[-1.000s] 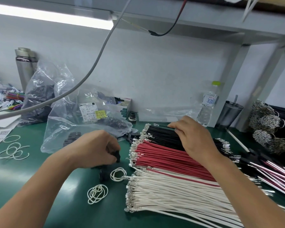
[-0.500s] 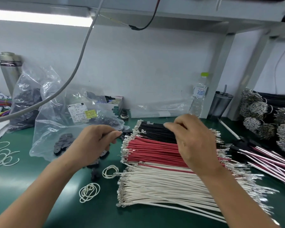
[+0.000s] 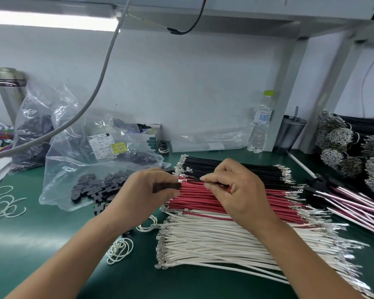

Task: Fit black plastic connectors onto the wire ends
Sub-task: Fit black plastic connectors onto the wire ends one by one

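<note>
A black connector (image 3: 168,186) is pinched in the left hand (image 3: 141,195), and a black wire (image 3: 192,180) is pinched by the right hand (image 3: 235,190), its metal end just beside the connector, not yet inserted. Stacks of black, red and white wires (image 3: 214,244) left unfitted are seen on the green desk (image 3: 41,244), beside a bag of connectors (image 3: 91,186), under a lit shelf.

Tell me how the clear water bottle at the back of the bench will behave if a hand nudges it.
The water bottle is tall and narrow and stands upright, so a push near its green cap would probably tip it. It looks like thin clear plastic, likely light and easy to dent. Once on its side, its round body would probably roll across the green bench.
</note>
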A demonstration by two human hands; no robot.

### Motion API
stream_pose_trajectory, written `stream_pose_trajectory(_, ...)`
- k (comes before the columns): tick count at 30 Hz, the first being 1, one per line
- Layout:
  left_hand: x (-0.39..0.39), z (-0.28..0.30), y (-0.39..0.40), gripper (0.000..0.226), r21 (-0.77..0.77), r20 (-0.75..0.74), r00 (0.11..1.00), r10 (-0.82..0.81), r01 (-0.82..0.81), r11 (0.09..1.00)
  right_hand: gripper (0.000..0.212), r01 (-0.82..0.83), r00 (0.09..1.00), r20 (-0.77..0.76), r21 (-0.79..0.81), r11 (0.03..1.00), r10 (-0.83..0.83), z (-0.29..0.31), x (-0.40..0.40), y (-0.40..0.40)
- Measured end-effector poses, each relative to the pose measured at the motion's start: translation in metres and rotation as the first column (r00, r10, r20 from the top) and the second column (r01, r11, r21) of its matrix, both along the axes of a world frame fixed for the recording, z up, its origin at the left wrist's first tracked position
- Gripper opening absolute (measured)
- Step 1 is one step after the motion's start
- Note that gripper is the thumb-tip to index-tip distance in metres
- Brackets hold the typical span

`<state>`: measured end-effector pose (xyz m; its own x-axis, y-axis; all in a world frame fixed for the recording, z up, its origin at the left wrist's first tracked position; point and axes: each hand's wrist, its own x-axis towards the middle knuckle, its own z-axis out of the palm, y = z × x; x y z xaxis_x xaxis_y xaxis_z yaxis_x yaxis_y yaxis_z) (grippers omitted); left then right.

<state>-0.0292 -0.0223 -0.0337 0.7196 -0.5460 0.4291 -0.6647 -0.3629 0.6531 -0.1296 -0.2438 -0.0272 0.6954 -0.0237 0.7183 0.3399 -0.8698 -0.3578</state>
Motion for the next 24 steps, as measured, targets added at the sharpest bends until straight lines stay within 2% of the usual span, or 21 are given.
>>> stream_pose_trajectory(5,-0.001,-0.001,-0.003,0.018,-0.041,-0.015,1.000,-0.002,0.002,0.999,0.012,-0.015,1.000,0.000,0.009,1.000,0.015,0.002,-0.001,0.000)
stream_pose_trajectory(12,-0.004,0.003,-0.002,0.035,-0.063,0.018,1.000,-0.009,0.010,0.998,0.010,-0.019,1.000,0.021,0.011,1.000,0.019,0.007,-0.003,0.001)
stream_pose_trajectory(20,-0.004,0.001,-0.003,0.027,-0.117,-0.071,0.996,-0.053,0.045,0.992,0.013,-0.082,0.994,-0.059,0.094,0.992,0.088,0.010,-0.004,-0.002)
stream_pose_trajectory(24,-0.005,0.002,-0.001,0.021,-0.159,-0.169,0.979,-0.117,0.090,0.983,0.015,-0.102,0.987,-0.109,0.138,0.985,0.117,0.005,-0.003,0.003)
